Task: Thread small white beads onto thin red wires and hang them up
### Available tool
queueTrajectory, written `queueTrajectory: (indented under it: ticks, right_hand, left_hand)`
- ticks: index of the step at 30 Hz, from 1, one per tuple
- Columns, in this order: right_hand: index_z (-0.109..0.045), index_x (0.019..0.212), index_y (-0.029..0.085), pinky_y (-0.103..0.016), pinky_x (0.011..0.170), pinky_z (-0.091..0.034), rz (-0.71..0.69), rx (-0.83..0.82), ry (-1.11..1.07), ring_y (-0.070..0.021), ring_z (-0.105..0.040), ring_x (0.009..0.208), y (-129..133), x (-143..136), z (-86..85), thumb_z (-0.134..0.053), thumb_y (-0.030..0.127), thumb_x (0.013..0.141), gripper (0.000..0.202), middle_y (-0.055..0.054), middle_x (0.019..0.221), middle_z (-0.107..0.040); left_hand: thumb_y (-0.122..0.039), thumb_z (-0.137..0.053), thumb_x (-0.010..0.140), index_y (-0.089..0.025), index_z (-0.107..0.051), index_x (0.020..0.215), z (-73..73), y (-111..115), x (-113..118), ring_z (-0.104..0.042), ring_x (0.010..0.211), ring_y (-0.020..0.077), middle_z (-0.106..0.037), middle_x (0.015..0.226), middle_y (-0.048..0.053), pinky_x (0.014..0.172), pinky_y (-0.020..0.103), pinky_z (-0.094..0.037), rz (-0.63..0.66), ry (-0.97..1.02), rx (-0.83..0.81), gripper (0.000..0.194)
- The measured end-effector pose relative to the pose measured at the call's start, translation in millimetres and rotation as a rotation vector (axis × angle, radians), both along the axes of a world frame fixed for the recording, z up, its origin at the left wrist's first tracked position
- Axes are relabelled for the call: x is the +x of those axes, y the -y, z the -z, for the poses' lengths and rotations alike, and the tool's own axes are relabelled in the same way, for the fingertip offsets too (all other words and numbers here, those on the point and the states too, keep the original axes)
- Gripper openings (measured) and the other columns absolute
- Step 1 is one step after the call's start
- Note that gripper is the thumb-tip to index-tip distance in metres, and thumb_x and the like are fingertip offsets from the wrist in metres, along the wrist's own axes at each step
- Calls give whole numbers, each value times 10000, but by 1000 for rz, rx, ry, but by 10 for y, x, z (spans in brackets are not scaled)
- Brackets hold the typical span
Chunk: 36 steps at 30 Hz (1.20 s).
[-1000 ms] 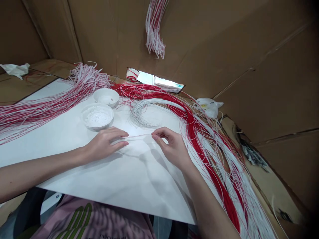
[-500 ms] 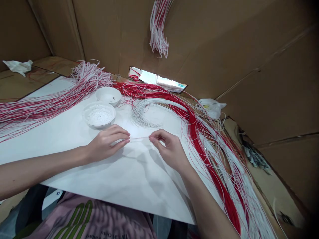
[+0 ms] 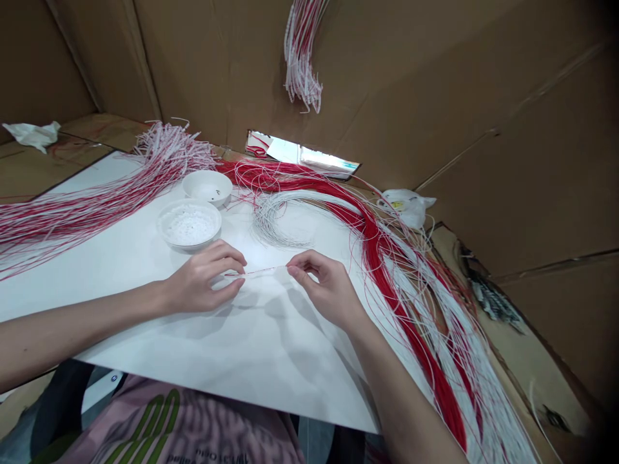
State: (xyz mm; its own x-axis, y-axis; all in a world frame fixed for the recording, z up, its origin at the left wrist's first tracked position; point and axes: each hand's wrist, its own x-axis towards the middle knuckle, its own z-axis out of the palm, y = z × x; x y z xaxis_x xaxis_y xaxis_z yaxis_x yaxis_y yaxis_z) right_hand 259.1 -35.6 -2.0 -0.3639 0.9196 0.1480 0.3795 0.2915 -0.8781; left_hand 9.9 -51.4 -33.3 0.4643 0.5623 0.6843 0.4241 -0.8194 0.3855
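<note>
Versus half a second ago: left thumb and index have parted where they met on the strand; right pinch has barely shifted, background drift looks like camera.

Now: left hand, centre-left of frame, has thumb and index spread, thin red-white strand running into the gap. Can't tell whether another finger touches it. Right hand, right of centre, pinches the strand's other end between thumb and index fingertips. Visible span sits mid-frame over the bare part of the white bench, nearly straight; likely held there for slack-free, two-ended control with nothing underneath to snag.

Front bowl, just beyond the left hand, holds small white bits, too small to identify. Rear bowl touches or nearly touches it, few dark specks inside. Both probably sit there for short reach.

Red-white strand bundle fans across upper left, white-tipped ends bunched together. Red strand hank curves down the right side, white strand coil inside its bend; likely pushed outward to keep the middle free.
</note>
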Motion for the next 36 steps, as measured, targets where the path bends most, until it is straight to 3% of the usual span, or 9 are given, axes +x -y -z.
queueTrajectory:
  ticks: [7, 17, 23, 36]
  right_hand:
    - [-651, 838, 187, -286, 725, -459, -32, -8, 1, -147, -601, 755, 15, -28, 25, -622, 276, 875, 101, -15, 797, -662]
    - [-651, 840, 182, -286, 734, -463, -28, -12, -1, -150, -606, 764, 35, -26, 9, -624, 283, 876, 111, -21, 805, -665]
    - [-650, 837, 186, -284, 734, -466, -44, -28, 3, -146, -602, 753, 59, -77, 23, -618, 278, 879, 106, -18, 800, -664]
    - [-647, 817, 187, -285, 734, -467, -52, -41, -11, -144, -593, 738, 76, -109, 13, -619, 274, 876, 109, -15, 789, -659]
  left_hand:
    - [-109, -658, 843, -151, -626, 985, 35, -31, -6, -624, 852, 170, -679, 927, 82, 774, 334, -517, 29, -4, 3, 152]
    - [-125, -643, 845, -153, -630, 932, 15, -18, -13, -621, 822, 171, -679, 892, 76, 755, 338, -517, 20, -17, 0, 92]
    - [-148, -655, 852, -164, -638, 1024, 21, -23, 21, -640, 845, 178, -697, 929, 83, 753, 327, -530, 6, -18, 33, 174]
    - [-94, -667, 789, -152, -619, 916, -6, -27, -36, -611, 802, 182, -680, 870, 83, 727, 348, -515, 57, -30, 4, 147]
